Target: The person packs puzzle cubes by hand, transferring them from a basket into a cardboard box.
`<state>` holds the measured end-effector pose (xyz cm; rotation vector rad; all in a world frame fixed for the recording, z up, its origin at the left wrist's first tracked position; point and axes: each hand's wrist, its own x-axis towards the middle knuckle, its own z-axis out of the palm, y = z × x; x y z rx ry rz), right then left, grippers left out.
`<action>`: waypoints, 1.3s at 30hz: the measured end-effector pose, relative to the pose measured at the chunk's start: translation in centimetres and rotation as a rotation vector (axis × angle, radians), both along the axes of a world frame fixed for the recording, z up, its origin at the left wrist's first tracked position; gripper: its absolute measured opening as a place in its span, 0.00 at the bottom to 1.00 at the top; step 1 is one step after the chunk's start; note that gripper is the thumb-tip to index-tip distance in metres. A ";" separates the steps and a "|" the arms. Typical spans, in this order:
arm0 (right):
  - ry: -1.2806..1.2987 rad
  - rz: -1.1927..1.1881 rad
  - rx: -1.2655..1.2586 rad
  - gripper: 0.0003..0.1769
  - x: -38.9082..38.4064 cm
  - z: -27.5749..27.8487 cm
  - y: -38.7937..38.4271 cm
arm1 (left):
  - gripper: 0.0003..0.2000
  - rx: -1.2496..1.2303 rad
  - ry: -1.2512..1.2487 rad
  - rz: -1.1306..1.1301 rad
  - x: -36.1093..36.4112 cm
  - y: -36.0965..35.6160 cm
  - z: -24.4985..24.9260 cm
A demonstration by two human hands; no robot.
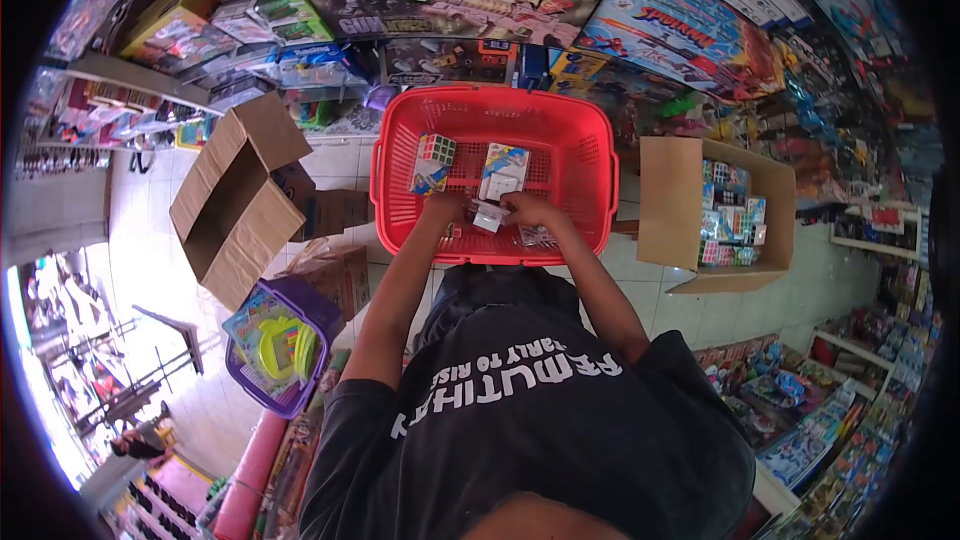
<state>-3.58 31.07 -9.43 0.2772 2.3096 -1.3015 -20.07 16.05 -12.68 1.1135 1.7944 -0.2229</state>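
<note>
- Open carton (235, 202): lies tipped on the floor, left of the red basket (590, 155).
- Left hand (447, 208): inside the basket at its near wall, grip closed on the left edge of the small pack (489, 218).
- Small pack: judged light, stiff-skinned and crushable, so best taken by its edges.
- Right hand (530, 208): grip pinched on the pack's right edge.
- Cube packs (503, 170): just beyond the hands, on the basket floor.

Person in a black short-sleeved T-shirt (560, 440) with white block lettering (510, 375) across the chest. Sleeves (352, 408) end either side of the lettering; forearms (400, 285), left hand (447, 208) and right hand (527, 208) are bare.
</note>
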 end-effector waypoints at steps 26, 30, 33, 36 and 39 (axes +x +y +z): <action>0.581 -0.932 -0.566 0.10 1.4 14.1 -2.4 | 0.23 0.963 -0.923 0.608 1.6 -3.8 18.1; 0.672 -0.992 -0.594 0.11 2.4 15.8 -2.8 | 0.23 0.794 -1.122 0.603 3.7 -1.9 17.8; 0.684 -1.039 -0.658 0.12 4.3 17.2 -2.4 | 0.23 0.766 -1.231 0.585 5.1 -0.9 18.2; 0.621 -1.063 -0.600 0.13 7.0 17.7 -1.6 | 0.26 0.791 -1.327 0.657 7.7 0.4 18.8; 0.636 -1.067 -0.490 0.13 10.2 17.8 -0.6 | 0.26 0.790 -1.381 0.645 10.5 2.1 18.9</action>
